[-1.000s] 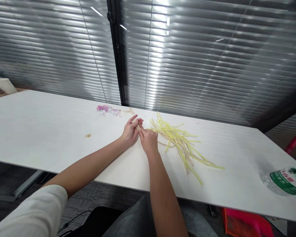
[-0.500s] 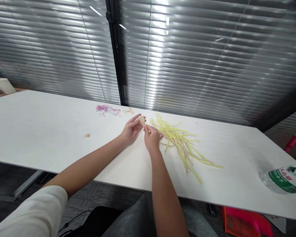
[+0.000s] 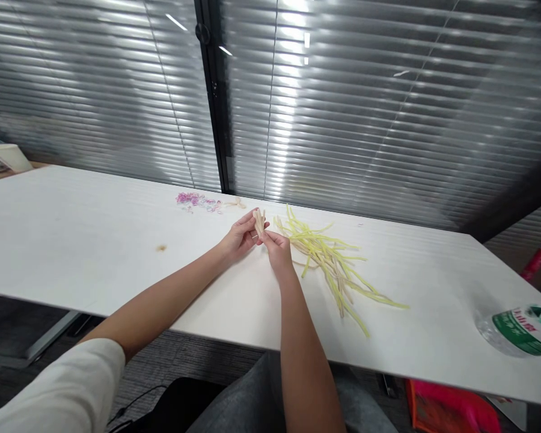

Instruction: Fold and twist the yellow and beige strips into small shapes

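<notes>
A small beige bundle of folded pipe cleaners [image 3: 259, 221] is held up between my hands over the white table. My right hand [image 3: 277, 249] pinches its lower end between thumb and fingers. From the left, my left hand [image 3: 241, 236] has its fingers against the bundle's side and back, partly hidden behind it. Just right of my hands lies a loose pile of yellow and beige pipe cleaners [image 3: 329, 249], fanned out toward the table's front right.
Small purple and pale rings, like rubber bands [image 3: 189, 198], lie scattered near the back edge, beside a small beige twisted piece [image 3: 238, 202]. A large clear bottle with a green label [image 3: 523, 331] lies at the right. Window blinds [image 3: 365, 120] rise behind the table [image 3: 94, 240].
My right hand has shifted slightly left and closer to my left hand, its fingers now at the bundle's base. The bundle stands more upright, with its strands spread at the top.
</notes>
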Demonstrator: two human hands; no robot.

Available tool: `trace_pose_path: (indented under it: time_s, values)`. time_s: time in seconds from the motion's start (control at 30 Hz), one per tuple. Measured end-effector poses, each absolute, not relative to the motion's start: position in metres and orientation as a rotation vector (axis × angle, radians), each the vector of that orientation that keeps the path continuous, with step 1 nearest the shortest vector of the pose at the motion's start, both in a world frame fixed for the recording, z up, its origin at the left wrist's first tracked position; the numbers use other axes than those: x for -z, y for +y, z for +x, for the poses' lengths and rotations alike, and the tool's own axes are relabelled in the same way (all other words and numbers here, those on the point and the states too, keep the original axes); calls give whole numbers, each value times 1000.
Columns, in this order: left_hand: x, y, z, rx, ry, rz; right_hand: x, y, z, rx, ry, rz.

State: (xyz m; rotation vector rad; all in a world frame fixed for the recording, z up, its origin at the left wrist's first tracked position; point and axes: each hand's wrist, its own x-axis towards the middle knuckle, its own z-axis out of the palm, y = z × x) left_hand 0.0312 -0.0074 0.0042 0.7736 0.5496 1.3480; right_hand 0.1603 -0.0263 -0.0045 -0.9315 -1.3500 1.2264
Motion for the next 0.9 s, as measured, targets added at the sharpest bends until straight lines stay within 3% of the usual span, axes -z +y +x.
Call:
trace_pose_path:
  time_s: [0.37,0.9]
  values:
    - [-1,-7,21,-1235,526,606,0,-29,163,-1601,-1226,-628]
    - [-14,-9,25,-1312,655,839,8,-27,161,-1346,-1306,-803]
